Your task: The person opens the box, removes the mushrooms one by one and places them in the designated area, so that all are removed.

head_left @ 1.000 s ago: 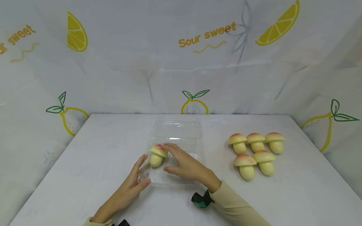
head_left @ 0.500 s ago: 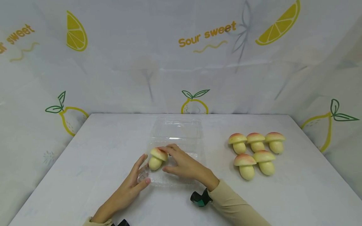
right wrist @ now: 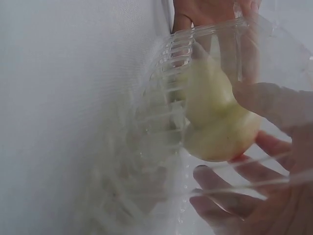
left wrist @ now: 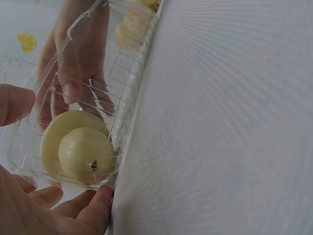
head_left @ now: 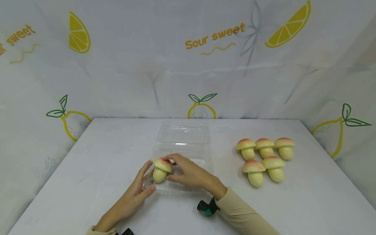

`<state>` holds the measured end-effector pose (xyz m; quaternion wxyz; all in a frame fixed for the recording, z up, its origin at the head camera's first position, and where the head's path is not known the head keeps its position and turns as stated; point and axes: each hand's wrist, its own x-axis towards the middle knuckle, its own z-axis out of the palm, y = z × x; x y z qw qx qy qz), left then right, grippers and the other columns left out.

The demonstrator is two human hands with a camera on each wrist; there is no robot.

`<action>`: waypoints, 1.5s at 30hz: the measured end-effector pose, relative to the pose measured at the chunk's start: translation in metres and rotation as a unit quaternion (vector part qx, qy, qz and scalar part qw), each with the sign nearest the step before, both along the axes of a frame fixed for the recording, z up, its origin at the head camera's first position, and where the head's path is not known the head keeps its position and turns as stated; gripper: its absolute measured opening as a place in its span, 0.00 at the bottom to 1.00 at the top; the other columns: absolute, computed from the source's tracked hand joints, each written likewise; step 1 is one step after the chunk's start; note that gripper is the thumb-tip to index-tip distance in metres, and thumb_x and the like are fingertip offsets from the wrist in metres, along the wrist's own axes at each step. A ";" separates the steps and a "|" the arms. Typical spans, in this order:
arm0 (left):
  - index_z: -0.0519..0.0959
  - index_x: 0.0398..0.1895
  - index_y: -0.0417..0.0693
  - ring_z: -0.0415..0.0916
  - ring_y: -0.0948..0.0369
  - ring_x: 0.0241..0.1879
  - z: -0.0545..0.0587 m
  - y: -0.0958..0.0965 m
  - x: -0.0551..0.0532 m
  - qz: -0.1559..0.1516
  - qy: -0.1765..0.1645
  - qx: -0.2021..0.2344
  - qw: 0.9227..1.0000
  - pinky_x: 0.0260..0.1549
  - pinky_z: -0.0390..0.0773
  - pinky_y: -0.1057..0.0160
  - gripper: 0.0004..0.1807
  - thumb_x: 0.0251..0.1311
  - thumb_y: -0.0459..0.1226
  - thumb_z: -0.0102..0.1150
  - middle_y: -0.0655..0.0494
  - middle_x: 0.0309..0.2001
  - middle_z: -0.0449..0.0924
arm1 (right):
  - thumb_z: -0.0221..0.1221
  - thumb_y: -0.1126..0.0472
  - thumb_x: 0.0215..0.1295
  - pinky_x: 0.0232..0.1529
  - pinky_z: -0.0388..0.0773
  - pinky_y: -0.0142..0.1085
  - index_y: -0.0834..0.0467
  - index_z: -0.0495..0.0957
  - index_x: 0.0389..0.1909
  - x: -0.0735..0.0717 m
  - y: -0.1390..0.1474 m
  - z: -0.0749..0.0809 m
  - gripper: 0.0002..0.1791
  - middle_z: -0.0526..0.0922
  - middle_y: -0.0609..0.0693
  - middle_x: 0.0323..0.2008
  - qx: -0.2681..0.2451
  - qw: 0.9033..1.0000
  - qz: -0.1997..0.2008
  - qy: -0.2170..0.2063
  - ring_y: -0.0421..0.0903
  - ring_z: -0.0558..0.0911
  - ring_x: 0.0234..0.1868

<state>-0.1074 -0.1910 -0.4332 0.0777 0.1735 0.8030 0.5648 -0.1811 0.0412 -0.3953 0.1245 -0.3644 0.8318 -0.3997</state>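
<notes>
A pale yellow mushroom [head_left: 160, 175] with a reddish cap lies at the left end of a clear plastic clamshell box [head_left: 188, 184], whose lid is folded back. My right hand [head_left: 192, 173] holds this mushroom, index finger on the cap and thumb by the stem. In the right wrist view, the thumb [right wrist: 264, 103] meets the mushroom [right wrist: 210, 98] through or behind clear plastic. My left hand [head_left: 136, 192] rests against the box's left side with fingers extended and spread. The left wrist view shows the stem end of the mushroom [left wrist: 85, 152] through the box wall, beside the left fingers.
Several similar mushrooms [head_left: 255, 179] lie in two rows on the white table [head_left: 317, 202] to the right. The lid [head_left: 183, 133] lies flat behind the box. A patterned cloth backdrop [head_left: 132, 65] rises past the table's far edge.
My right hand has drawn the mushroom toward the front of the box and slightly left, and the mushroom now stands a little straighter. The left hand stays in place.
</notes>
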 end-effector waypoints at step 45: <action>0.34 0.80 0.52 0.45 0.32 0.75 0.001 0.000 0.001 0.007 -0.007 -0.012 1.000 0.60 0.75 0.43 0.43 0.74 0.37 0.49 0.43 0.80 0.35 | 0.57 0.46 0.71 0.48 0.75 0.31 0.44 0.68 0.69 0.010 -0.004 0.002 0.27 0.70 0.49 0.56 0.071 0.997 0.001 -0.009 0.38 0.76 0.46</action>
